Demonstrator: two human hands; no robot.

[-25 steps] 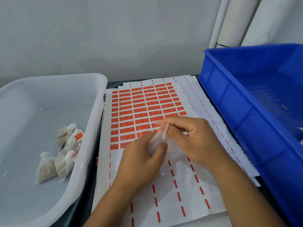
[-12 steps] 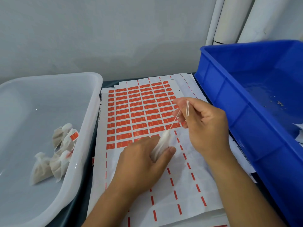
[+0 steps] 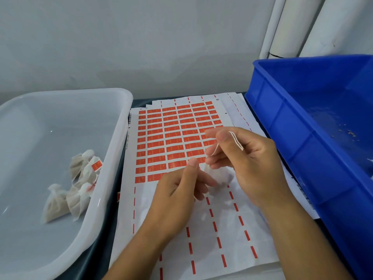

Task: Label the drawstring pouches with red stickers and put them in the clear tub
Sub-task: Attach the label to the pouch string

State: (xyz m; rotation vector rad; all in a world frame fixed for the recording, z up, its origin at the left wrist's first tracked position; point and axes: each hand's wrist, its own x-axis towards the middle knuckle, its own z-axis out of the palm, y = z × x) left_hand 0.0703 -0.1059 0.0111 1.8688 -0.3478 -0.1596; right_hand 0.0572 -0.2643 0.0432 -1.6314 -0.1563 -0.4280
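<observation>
- White cotton string [image 3: 235,140] runs over the right hand [image 3: 248,164]; the thumb and forefinger pinch it, and a loop lies across the base of the forefinger.
- The string drops from that pinch to a small, thin white pouch [image 3: 219,175] that sits between the two hands, just above the sticker sheet [image 3: 201,229]. The pouch is blurred, so its exact outline is hard to make out.
- The left hand [image 3: 177,197] is beside the pouch with its fingers curled and its thumb raised; the fingertips reach the pouch's left edge, but I cannot tell if they grip it.
- The sticker sheet lies flat on the dark table [image 3: 105,235], between the two tubs. Its upper part carries a grid of red stickers [image 3: 173,138]; its lower part shows only white backing with red dashes.
- More backing sheets [image 3: 238,106] stick out from under it, toward the right.
- The clear tub [image 3: 121,138] stands to the left of the sheet, touching its edge.
- Inside the tub, near its right wall, a small heap of filled pouches [image 3: 74,190] rests on the bottom; one of them shows a red sticker [image 3: 96,165].
- A blue crate [image 3: 292,126] stands to the right, with a few crumbs on its floor.
- White pipes [image 3: 286,27] rise against the grey wall behind the crate.
</observation>
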